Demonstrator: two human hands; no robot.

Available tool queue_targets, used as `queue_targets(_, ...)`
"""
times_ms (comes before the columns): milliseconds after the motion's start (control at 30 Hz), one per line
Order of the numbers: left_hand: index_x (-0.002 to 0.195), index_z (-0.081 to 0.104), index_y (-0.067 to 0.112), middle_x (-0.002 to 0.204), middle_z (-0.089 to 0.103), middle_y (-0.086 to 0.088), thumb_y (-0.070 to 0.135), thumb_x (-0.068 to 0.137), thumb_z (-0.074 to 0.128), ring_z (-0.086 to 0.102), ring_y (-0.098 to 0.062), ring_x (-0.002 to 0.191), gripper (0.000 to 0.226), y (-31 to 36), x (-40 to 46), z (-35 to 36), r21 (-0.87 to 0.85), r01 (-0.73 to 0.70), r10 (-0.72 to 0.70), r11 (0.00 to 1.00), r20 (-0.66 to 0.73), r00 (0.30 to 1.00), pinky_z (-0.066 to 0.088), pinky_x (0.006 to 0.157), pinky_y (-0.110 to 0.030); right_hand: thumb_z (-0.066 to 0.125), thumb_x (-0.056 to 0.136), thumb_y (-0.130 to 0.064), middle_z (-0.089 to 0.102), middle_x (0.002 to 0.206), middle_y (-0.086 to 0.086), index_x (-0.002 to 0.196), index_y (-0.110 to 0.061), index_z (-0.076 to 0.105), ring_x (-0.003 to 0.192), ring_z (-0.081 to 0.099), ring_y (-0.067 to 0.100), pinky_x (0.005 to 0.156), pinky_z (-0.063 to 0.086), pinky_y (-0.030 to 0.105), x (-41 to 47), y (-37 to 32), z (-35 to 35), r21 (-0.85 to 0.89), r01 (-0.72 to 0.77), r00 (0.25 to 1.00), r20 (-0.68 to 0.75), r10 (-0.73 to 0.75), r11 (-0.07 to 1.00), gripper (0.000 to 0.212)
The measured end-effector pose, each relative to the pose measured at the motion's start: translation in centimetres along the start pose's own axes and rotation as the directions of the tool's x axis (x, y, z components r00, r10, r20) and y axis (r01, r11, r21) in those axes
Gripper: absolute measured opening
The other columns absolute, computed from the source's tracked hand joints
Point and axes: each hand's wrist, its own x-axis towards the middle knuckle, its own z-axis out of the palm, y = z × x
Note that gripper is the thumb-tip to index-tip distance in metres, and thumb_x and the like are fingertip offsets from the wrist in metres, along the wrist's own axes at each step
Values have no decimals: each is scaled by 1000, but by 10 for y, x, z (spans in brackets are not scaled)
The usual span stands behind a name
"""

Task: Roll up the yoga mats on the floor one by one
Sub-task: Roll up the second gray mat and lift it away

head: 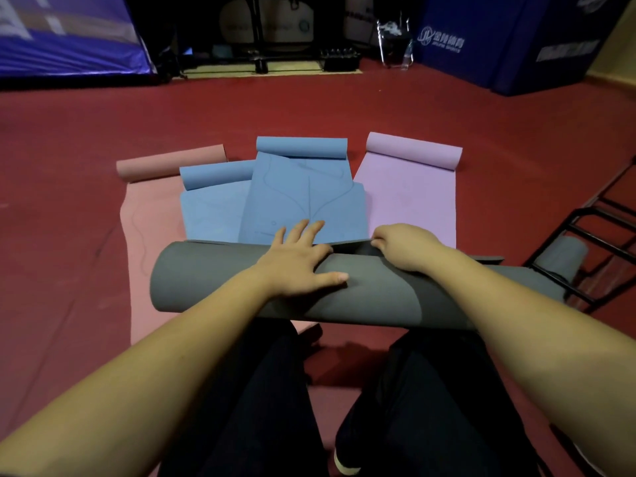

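Note:
A grey yoga mat [213, 280], rolled into a thick tube, lies across my knees. My left hand [299, 259] presses flat on top of the roll with its fingers spread. My right hand [402, 246] pinches the mat's loose far edge with curled fingers. Beyond the roll, partly unrolled mats lie on the red floor: a pink one [151, 215] at the left, two blue ones [213, 208] [303, 197] overlapping in the middle, and a lilac one [413, 197] at the right. Each has its far end curled up.
A black metal rack [592, 235] stands at the right, with another grey roll [564, 259] beside it. Blue padded blocks [516, 39] stand at the back right, a purple cover [65, 39] at the back left, and dark equipment [275, 32] along the back wall.

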Motion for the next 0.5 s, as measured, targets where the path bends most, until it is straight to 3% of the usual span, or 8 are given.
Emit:
queue_targets(100, 149, 29, 21, 166, 7, -2, 72, 91, 35, 6, -19, 151, 77, -2, 9, 1, -108, 49, -51, 993, -15, 999, 6, 122, -51, 38, 104, -34, 64, 119, 7, 114, -21, 61, 105, 57, 30, 76, 40, 34, -6, 2, 5, -11, -2, 999, -34, 1, 1000, 28)
queue_targets(167, 153, 23, 21, 160, 28, -6, 71, 94, 28, 26, -23, 146, 77, 1, 14, 3, -82, 82, -82, 993, -6, 997, 16, 119, -48, 38, 103, -33, 64, 120, 7, 114, -22, 62, 107, 57, 30, 77, 40, 34, -8, 2, 8, -5, -12, 999, -35, 12, 1000, 28)
queue_targets(267, 135, 46, 25, 132, 59, -8, 72, 94, 22, 51, -29, 122, 67, 2, 20, 6, -25, 124, -125, 992, -14, 992, 39, 95, -43, 38, 104, -34, 62, 125, 9, 118, -20, 61, 112, 55, 30, 83, 41, 34, -11, 0, 7, 50, -37, 999, 20, 36, 998, 31)
queue_targets(333, 113, 57, 26, 120, 64, -4, 72, 94, 20, 56, -26, 112, 62, 1, 24, 8, -15, 141, -141, 990, -30, 990, 41, 83, -40, 33, 103, -40, 60, 130, 11, 120, -18, 61, 115, 54, 29, 90, 41, 35, -14, -3, 7, 113, -61, 995, 82, 52, 992, 39)
queue_targets(400, 109, 60, 28, 116, 65, -1, 71, 95, 21, 58, -26, 109, 60, -1, 28, 7, -37, 180, -181, 983, -14, 983, 43, 82, -39, 29, 101, -50, 59, 132, 11, 120, -18, 60, 117, 53, 29, 94, 42, 37, -19, -11, 15, 140, -81, 994, 91, 69, 987, 49)
queue_targets(500, 99, 64, 26, 104, 68, -1, 67, 97, 23, 61, -26, 100, 58, -2, 33, 9, -70, 217, -221, 974, -54, 974, 45, 79, -38, 24, 96, -66, 61, 126, 10, 116, -16, 59, 114, 55, 31, 89, 41, 40, -22, -22, 30, 45, -100, 995, -17, 101, 994, 64)
